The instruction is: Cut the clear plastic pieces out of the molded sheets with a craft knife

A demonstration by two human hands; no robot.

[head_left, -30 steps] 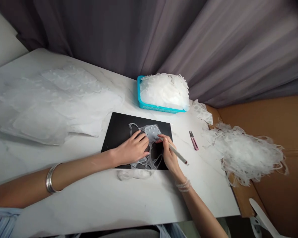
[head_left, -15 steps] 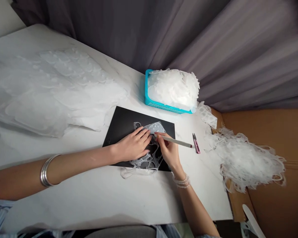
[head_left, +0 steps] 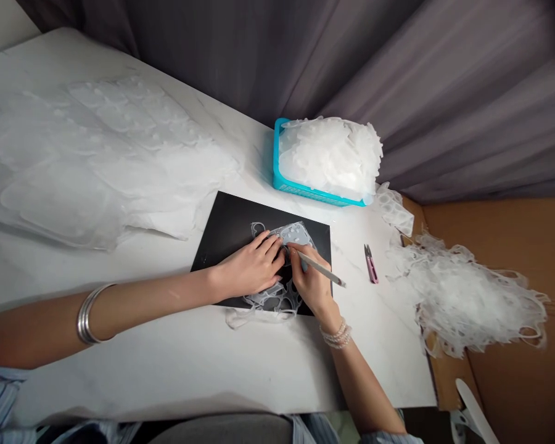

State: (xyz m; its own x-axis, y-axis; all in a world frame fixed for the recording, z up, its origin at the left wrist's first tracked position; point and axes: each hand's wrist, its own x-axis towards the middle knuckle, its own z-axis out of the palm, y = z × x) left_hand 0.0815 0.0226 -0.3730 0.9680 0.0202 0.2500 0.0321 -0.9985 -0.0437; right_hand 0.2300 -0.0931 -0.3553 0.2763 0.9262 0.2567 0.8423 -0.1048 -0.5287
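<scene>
My left hand (head_left: 252,264) lies flat with its fingers stretched over a thin translucent sheet (head_left: 296,233), pressing it against a black mat (head_left: 229,225). Pinched in my right hand (head_left: 313,280) is a slim, pale, pen-like tool (head_left: 324,270). Its tip points at the sheet beside my left fingertips, where my fingers partly hide it. Raised bumps dot the sheet's upper part. Below my left hand, a web of cut-out translucent strips (head_left: 277,300) spreads over the mat's near edge.
A blue basket (head_left: 276,160) heaped with white translucent pieces stands behind the mat. Small pink-handled snips (head_left: 371,266) lie to the right. Stacked translucent sheets (head_left: 97,154) cover the table's left side. A pile of scrap webbing (head_left: 481,302) hangs over a cardboard box (head_left: 499,234) at right.
The tool in my right hand has swung round, its back end now lower and closer to me. My left hand stays flat on the sheet. The whole view has shifted slightly.
</scene>
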